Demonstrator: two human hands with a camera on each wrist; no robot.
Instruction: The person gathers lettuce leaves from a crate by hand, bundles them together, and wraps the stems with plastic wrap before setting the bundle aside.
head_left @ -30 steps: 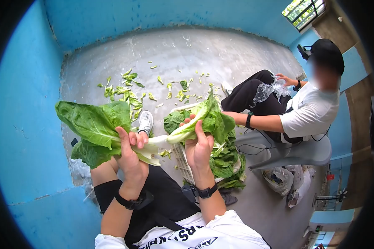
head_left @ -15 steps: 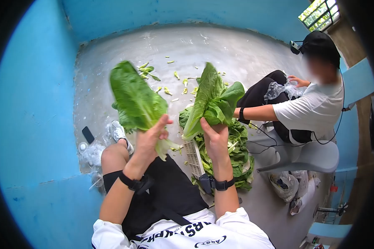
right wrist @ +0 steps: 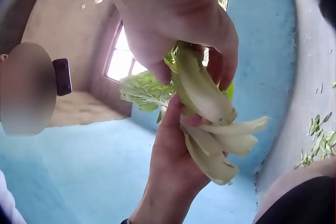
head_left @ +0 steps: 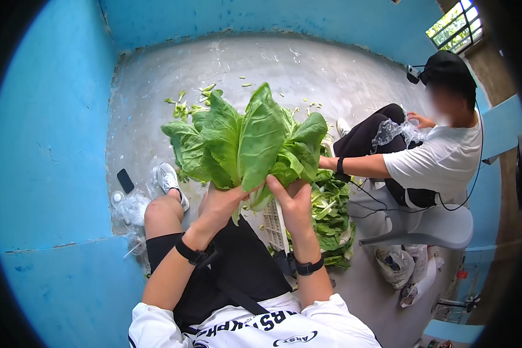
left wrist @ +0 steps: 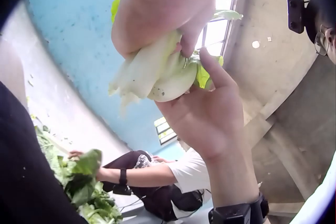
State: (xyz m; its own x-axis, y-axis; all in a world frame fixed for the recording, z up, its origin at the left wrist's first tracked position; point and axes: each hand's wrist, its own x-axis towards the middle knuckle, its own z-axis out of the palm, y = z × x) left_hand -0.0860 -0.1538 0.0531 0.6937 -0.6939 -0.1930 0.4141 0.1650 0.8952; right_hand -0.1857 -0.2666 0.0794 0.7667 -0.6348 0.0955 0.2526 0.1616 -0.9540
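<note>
My left hand point(head_left: 223, 203) grips a bunch of green leaves point(head_left: 214, 139) by its pale stalks. Close against it, my right hand point(head_left: 298, 203) holds more leafy greens point(head_left: 307, 142), thumb toward the left hand. Above the hands the broad leaves fan out and overlap as one bunch. In the left wrist view, cut white stalk ends point(left wrist: 157, 74) stick out between the two hands. The right wrist view shows a wide pale stalk point(right wrist: 202, 90) under my right fingers and several split stalks point(right wrist: 218, 150) beside my left palm.
A white crate point(head_left: 274, 225) heaped with greens point(head_left: 330, 232) stands right of my legs. Another person point(head_left: 435, 156) sits to the right, one arm reaching toward it. Leaf scraps point(head_left: 185, 109) litter the floor ahead. A phone point(head_left: 125, 180) and clear plastic point(head_left: 131, 211) lie at left.
The two bunches were held apart, the left one swinging upright from lying leftward. Now both hands have come together and the leaves overlap, pointing up.
</note>
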